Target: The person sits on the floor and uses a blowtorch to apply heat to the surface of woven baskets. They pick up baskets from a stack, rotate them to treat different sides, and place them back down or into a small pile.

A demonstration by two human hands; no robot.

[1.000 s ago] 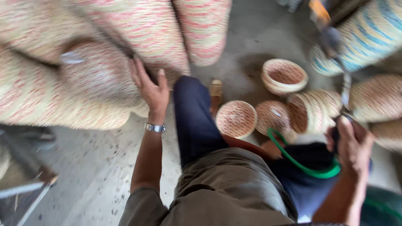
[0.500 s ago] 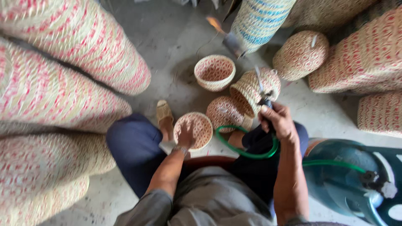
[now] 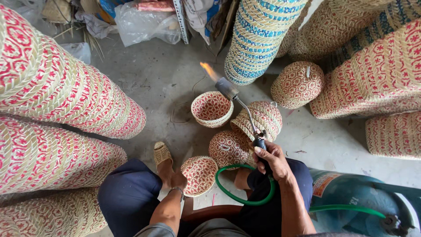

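My right hand [image 3: 272, 160] grips the handle of a gas torch [image 3: 240, 104] whose nozzle points up and away, with a small orange flame [image 3: 208, 70] at its tip. A green hose [image 3: 245, 199] loops from the torch past my knees to a teal gas cylinder [image 3: 364, 202] at the lower right. My left hand [image 3: 177, 181] holds the edge of a small red-and-straw woven basket [image 3: 199, 174] on the floor between my legs. Just beyond it lie a round woven basket [image 3: 228, 148], an open woven bowl [image 3: 212, 108] and a tipped basket [image 3: 262, 119].
Tall stacks of red-patterned woven baskets [image 3: 52, 101] fill the left side, more [image 3: 377, 74] the right. A blue-striped stack [image 3: 258, 39] stands at the back, beside a domed woven lid [image 3: 297, 84]. Plastic bags and clutter [image 3: 140, 19] lie at the far wall. The floor is grey concrete [image 3: 162, 79].
My left hand came down from the big basket stack to the small basket between my legs. The view swung right, and the torch rose with its flame now showing.
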